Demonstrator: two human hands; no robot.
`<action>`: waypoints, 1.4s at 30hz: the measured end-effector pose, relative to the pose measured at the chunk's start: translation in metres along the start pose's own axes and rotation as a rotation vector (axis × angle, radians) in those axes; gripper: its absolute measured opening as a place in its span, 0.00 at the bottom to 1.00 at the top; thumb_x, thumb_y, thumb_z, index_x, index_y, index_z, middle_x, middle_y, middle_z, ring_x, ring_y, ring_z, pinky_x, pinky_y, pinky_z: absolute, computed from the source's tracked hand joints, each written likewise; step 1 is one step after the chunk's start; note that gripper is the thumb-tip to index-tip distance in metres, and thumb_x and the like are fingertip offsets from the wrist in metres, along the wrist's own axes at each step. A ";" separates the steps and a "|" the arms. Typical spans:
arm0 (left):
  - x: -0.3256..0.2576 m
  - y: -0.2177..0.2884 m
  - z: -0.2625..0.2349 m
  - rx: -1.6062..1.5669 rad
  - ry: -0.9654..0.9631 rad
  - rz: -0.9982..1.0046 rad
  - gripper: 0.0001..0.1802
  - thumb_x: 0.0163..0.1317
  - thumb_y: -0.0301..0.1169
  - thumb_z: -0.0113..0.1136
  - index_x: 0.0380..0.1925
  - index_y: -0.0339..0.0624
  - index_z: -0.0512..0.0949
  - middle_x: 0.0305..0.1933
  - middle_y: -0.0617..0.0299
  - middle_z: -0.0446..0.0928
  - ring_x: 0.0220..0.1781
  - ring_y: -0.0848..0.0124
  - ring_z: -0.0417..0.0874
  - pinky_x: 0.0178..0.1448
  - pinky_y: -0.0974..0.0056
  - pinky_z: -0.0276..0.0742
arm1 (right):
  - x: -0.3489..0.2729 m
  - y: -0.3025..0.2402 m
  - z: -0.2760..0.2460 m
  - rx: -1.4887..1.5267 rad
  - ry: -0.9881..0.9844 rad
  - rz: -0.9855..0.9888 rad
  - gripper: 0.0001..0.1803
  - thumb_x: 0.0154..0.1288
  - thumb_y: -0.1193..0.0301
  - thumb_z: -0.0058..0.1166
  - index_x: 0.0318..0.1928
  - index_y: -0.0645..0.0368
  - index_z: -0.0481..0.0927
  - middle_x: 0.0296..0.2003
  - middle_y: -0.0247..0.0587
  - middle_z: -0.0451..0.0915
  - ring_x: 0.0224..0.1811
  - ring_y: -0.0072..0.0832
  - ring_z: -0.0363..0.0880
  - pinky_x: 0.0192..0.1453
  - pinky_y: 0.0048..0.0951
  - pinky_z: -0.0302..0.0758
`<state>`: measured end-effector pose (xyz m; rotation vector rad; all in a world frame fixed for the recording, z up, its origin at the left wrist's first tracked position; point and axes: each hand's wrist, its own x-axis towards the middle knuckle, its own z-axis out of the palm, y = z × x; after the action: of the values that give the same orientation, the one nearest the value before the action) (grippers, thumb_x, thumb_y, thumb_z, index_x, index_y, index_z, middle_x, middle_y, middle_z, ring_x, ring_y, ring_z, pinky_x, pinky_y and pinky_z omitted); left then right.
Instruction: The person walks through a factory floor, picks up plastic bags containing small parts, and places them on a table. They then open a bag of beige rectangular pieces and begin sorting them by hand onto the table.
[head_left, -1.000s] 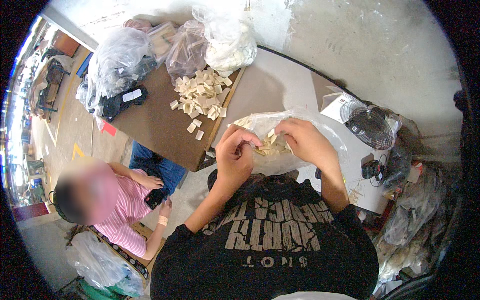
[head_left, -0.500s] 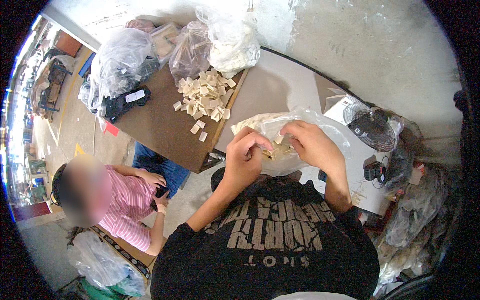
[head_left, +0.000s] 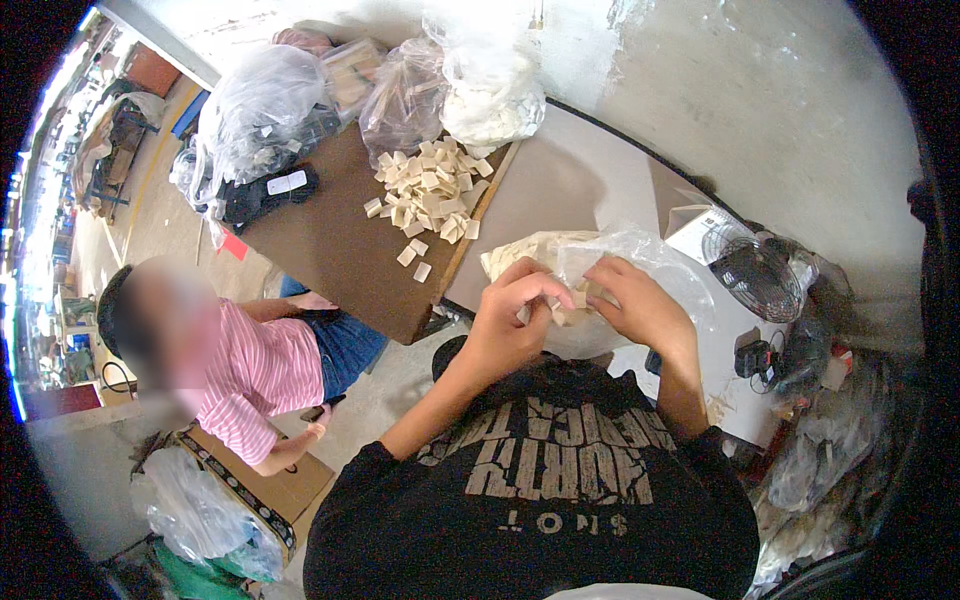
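My left hand (head_left: 512,312) is closed over the near left side of a clear plastic bag (head_left: 640,245), thumb and forefinger pinched together. What its fingers hold, if anything, is hidden. Facing it across the bag, my right hand (head_left: 645,312) has its thumb and fingers bent round a small cream piece (head_left: 588,292). The fingertips of both hands are close to each other. More cream pieces (head_left: 572,317) show just beneath them in the bag. A whitish bundle (head_left: 525,248) lies along the bag's far left edge on the grey table (head_left: 575,150).
Left of the bag, a heap of cream pieces (head_left: 435,190) lies on a brown board (head_left: 320,225), with stuffed plastic bags (head_left: 265,110) behind. A black fan (head_left: 752,280) stands at the right. At left sits a person in a pink striped top (head_left: 265,365), holding a phone (head_left: 322,408).
My two hands have come nearer together over the bag, and a cream piece shows at the right fingertips. The person at left has lowered the hand with the phone. The whole view has shifted slightly.
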<state>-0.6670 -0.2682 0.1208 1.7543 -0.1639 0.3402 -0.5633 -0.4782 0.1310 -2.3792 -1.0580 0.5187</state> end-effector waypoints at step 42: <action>0.105 -0.134 -0.175 0.886 0.422 -0.359 0.26 0.49 0.24 0.66 0.53 0.51 0.85 0.50 0.42 0.82 0.55 0.47 0.83 0.62 0.51 0.78 | -0.047 0.025 -0.015 0.118 -0.010 0.104 0.20 0.72 0.62 0.55 0.59 0.59 0.80 0.45 0.57 0.83 0.45 0.50 0.83 0.51 0.45 0.78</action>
<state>-0.5521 -0.0615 0.0606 2.4650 0.6986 0.5576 -0.5709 -0.5322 0.1358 -2.3385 -0.8865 0.6127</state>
